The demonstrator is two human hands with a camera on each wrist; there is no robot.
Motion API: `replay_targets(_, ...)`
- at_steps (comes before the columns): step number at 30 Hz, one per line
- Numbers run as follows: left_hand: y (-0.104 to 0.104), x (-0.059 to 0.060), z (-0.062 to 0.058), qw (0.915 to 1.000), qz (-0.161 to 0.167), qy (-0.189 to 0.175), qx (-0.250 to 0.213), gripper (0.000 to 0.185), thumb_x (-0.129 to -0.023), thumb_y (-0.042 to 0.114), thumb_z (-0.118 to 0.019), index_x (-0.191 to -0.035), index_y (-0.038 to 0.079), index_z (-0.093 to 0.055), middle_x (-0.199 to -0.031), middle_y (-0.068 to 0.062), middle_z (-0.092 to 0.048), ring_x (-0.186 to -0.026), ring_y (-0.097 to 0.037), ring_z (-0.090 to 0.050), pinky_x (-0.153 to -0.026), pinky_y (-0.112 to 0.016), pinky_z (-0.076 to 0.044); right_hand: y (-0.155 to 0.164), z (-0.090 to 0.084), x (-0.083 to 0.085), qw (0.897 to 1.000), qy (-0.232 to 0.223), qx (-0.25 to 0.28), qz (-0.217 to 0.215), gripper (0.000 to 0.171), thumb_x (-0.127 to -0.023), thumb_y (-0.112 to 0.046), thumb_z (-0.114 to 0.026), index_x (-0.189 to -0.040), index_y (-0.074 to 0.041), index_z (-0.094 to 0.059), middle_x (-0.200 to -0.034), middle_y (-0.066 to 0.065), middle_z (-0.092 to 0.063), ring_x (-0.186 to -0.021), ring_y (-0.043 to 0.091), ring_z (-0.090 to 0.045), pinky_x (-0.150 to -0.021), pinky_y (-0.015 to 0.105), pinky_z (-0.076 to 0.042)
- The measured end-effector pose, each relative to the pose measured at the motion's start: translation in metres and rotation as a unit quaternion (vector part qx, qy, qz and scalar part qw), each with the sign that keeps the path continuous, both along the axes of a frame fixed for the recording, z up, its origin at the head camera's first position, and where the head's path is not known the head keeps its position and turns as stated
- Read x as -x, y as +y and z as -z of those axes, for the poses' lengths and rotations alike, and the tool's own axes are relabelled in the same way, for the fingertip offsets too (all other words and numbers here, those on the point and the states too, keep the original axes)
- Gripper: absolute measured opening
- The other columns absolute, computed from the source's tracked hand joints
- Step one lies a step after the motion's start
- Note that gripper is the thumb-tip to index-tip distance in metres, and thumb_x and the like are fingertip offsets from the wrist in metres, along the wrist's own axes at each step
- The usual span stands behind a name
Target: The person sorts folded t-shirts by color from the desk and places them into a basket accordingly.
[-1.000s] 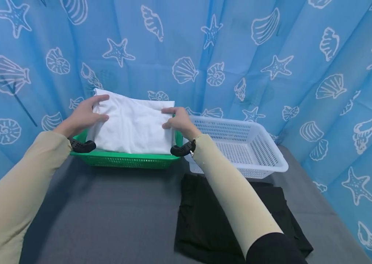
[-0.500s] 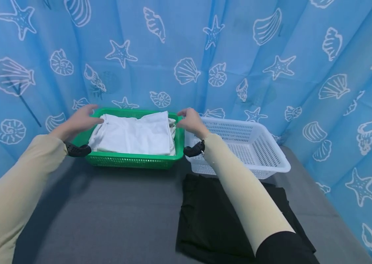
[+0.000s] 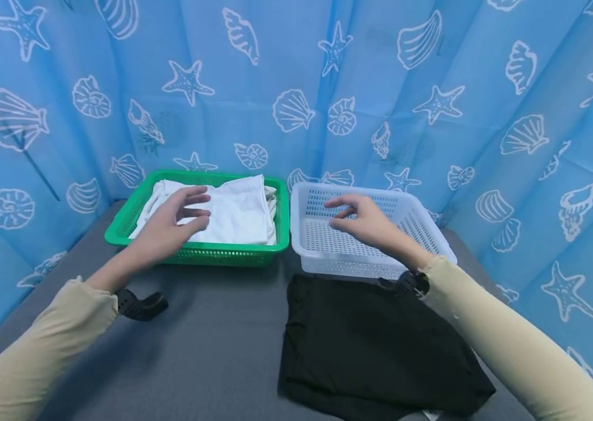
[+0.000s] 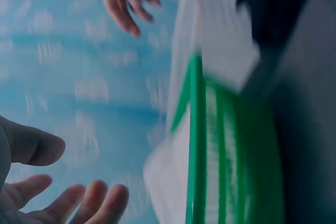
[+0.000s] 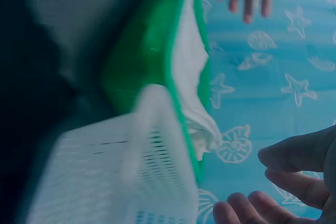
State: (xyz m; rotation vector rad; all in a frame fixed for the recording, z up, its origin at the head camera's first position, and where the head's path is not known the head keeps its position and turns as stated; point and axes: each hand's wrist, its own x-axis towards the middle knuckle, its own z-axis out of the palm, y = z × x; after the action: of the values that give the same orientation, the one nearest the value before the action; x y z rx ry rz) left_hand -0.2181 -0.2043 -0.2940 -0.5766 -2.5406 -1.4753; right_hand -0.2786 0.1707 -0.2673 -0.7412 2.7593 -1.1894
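Folded white cloth (image 3: 238, 213) lies inside the green basket (image 3: 222, 255), with more white fabric under it at the right end. My left hand (image 3: 167, 225) hovers in front of that basket, fingers relaxed and holding nothing. Over the white basket (image 3: 322, 264) hangs my right hand (image 3: 367, 225), its fingers loosely bent around nothing. A folded black garment (image 3: 370, 345) lies on the table before the white basket, below my right wrist. In the left wrist view the fingers (image 4: 100, 203) are spread apart from the green basket's rim.
Both baskets stand side by side at the back of the grey-covered table (image 3: 212, 345). Behind them hangs a blue curtain (image 3: 296, 70) printed with shells and starfish. A small white tag (image 3: 431, 414) shows at the black garment's front edge.
The white cloth was lowered into the green basket and let go. Both hands then moved right and nearer, the right one from the green basket to over the white basket.
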Motion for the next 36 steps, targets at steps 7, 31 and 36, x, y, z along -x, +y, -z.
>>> replay_targets(7, 0.056, -0.032, 0.025, 0.9938, 0.093, -0.044, -0.041, 0.053, -0.102, 0.019, -0.058, -0.15, 0.013, -0.037, -0.143, -0.012, -0.047, -0.123, -0.027, -0.053, -0.094, -0.045, -0.049, 0.069, 0.011, -0.05, 0.998, 0.05, -0.043, 0.006, 0.029, -0.094, -0.01, -0.067, -0.122, -0.004, -0.066, -0.12, 0.013, -0.064, -0.098, 0.025, -0.065, -0.079, 0.042, -0.055)
replay_targets(31, 0.157, -0.068, 0.084, 0.9713, 0.139, -0.191, 0.026, 0.053, -0.101, 0.024, -0.058, -0.149, 0.01, -0.04, -0.141, -0.018, -0.046, -0.111, -0.029, -0.057, -0.085, -0.047, -0.05, 0.201, 0.069, -0.142, 0.961, -0.265, 0.01, 0.074, 0.079, -0.097, -0.011, -0.062, -0.153, 0.008, -0.01, -0.117, 0.027, -0.058, -0.101, 0.037, -0.063, -0.073, 0.046, -0.056)
replay_targets(36, 0.168, -0.077, 0.086, 0.9821, 0.101, -0.153, 0.042, 0.048, -0.099, 0.022, -0.06, -0.144, 0.009, -0.049, -0.146, -0.016, -0.043, -0.129, -0.038, -0.041, -0.099, -0.06, -0.035, 0.194, 0.086, -0.151, 0.957, -0.277, 0.03, 0.076, 0.093, -0.097, -0.015, -0.064, -0.156, 0.0, 0.006, -0.097, 0.019, -0.055, -0.08, 0.025, -0.058, -0.065, 0.035, -0.048)
